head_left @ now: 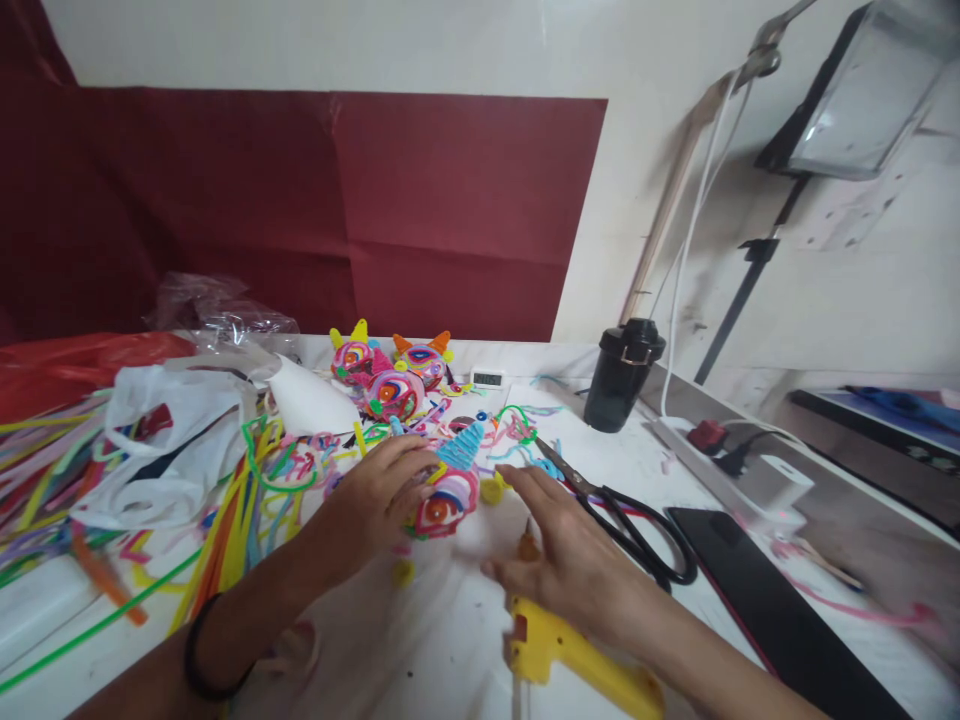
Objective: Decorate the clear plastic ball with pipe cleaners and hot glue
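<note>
Pipe-cleaner figure with a blue cone top lies mid-counter, between our hands. Going down in size: a heap of loose pipe cleaners sits left of it; black scissors lie just right. Yellow glue gun lies under our right wrist. Left hand rests fingers on the figure's left edge, loosely curled. Right hand is flat, fingers spread, holding nothing.

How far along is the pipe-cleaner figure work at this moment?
Done: three finished figures stand at the back of the table. In hand: the left hand steadies a fourth figure; the right hand lies over the yellow glue gun. Left: loose pipe cleaners lie unused.
</note>
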`<state>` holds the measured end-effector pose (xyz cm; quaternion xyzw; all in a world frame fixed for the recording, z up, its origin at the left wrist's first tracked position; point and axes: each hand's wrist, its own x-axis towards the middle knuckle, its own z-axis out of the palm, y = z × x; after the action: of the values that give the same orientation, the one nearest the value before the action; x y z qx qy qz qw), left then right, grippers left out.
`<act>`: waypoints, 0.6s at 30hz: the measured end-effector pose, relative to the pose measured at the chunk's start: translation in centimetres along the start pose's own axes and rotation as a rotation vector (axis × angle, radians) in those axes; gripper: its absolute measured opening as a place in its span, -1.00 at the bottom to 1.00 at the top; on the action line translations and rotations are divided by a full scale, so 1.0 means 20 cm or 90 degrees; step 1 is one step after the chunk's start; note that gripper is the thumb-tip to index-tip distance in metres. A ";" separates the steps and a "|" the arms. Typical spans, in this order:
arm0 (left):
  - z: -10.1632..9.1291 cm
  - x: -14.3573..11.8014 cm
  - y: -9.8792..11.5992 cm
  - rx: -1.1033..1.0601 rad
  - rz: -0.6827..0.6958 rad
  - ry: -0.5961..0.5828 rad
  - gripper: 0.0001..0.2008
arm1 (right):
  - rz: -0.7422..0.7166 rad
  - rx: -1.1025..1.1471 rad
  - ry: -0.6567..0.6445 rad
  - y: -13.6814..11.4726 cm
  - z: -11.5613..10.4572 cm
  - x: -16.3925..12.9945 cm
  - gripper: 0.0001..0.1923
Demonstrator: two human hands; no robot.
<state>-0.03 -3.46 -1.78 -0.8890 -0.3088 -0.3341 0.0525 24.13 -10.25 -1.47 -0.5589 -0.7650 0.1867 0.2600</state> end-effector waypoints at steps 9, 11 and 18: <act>0.00 -0.01 0.00 -0.007 -0.005 -0.003 -0.72 | 0.026 -0.133 -0.155 0.15 -0.05 -0.28 -0.22; 0.00 -0.02 -0.01 -0.012 -0.011 -0.006 -0.71 | 0.025 -0.160 -0.166 0.16 -0.03 -0.29 -0.27; 0.01 -0.02 -0.03 -0.013 -0.010 0.007 -0.71 | -0.015 -0.216 -0.175 0.16 0.02 -0.33 -0.33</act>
<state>-0.55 -3.17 -2.30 -0.8851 -0.3122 -0.3427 0.0426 27.91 -15.65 -4.89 -0.5551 -0.8200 0.1267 0.0578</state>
